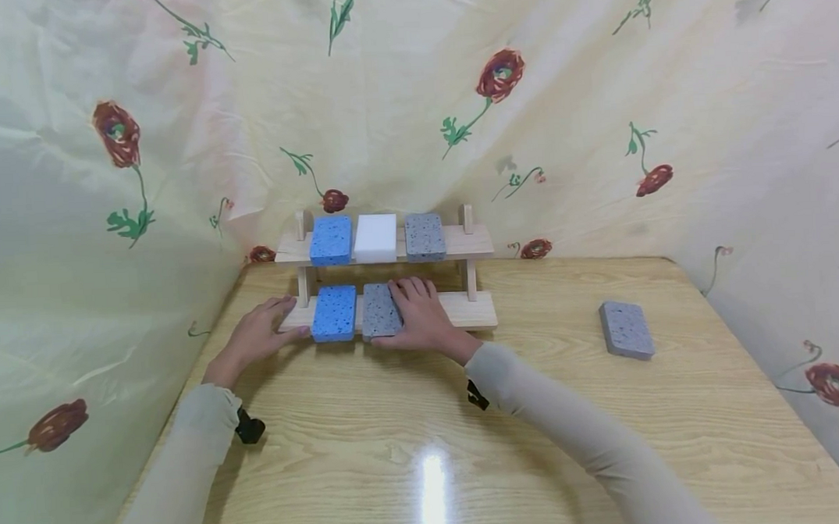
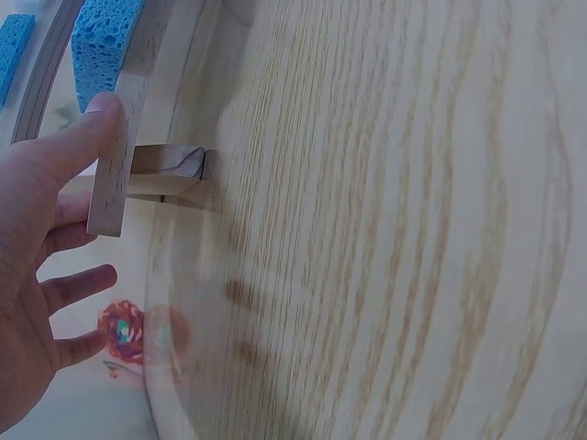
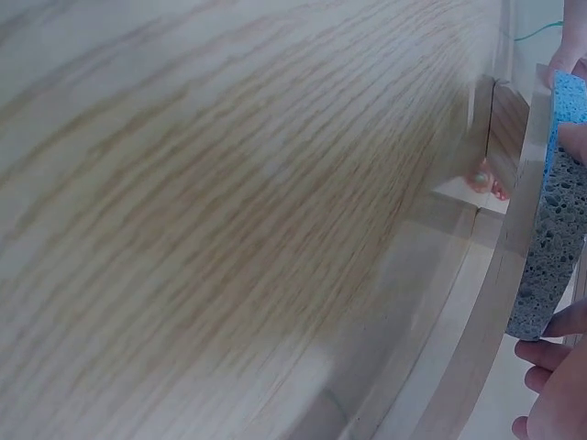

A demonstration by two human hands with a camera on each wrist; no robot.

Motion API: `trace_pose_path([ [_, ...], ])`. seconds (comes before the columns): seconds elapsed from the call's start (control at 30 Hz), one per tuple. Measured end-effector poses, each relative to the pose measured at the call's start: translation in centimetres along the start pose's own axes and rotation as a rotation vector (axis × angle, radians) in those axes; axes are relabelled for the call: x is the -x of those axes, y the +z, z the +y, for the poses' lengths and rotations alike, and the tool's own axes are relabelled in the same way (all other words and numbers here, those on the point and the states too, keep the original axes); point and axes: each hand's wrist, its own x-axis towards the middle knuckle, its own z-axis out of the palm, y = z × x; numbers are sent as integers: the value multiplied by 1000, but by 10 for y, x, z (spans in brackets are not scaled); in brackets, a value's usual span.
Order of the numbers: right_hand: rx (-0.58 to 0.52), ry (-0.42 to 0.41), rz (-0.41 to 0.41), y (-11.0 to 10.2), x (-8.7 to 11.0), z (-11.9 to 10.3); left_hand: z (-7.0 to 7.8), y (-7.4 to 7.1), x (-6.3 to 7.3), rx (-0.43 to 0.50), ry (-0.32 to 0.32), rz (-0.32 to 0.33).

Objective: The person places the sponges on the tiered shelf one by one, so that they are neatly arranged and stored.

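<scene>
A two-tier wooden shelf (image 1: 478, 309) stands at the back of the table. At the lower board's left end, my left hand (image 1: 254, 334) pinches the board, thumb in front and fingers behind; the left wrist view shows this thumb (image 2: 87, 137) close to a blue sponge (image 2: 103, 46). My right hand (image 1: 422, 322) grips a grey speckled sponge (image 1: 377, 311) on the lower tier, thumb on its near side and fingers over its right and far sides. Left of it, a blue speckled sponge (image 1: 334, 313) leans on the same tier.
The upper tier carries a blue sponge (image 1: 330, 241), a white sponge (image 1: 375, 238) and a grey sponge (image 1: 425, 237). Another grey sponge (image 1: 626, 329) lies on the wooden table (image 1: 356, 429) at the right. Flower-printed cloth (image 1: 399, 122) hangs behind the shelf and along both sides.
</scene>
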Motion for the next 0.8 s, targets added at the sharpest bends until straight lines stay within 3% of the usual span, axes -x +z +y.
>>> trace_pose_path([
  [0.2, -6, -2, 3, 2, -2, -1, 2, 0, 1, -4, -12, -7],
  [0.43, 1, 9, -11, 4, -3, -1, 2, 0, 1, -4, 25, 12],
  [0.8, -8, 19, -28, 3, -4, -2, 2, -1, 1, -10, 29, 15],
])
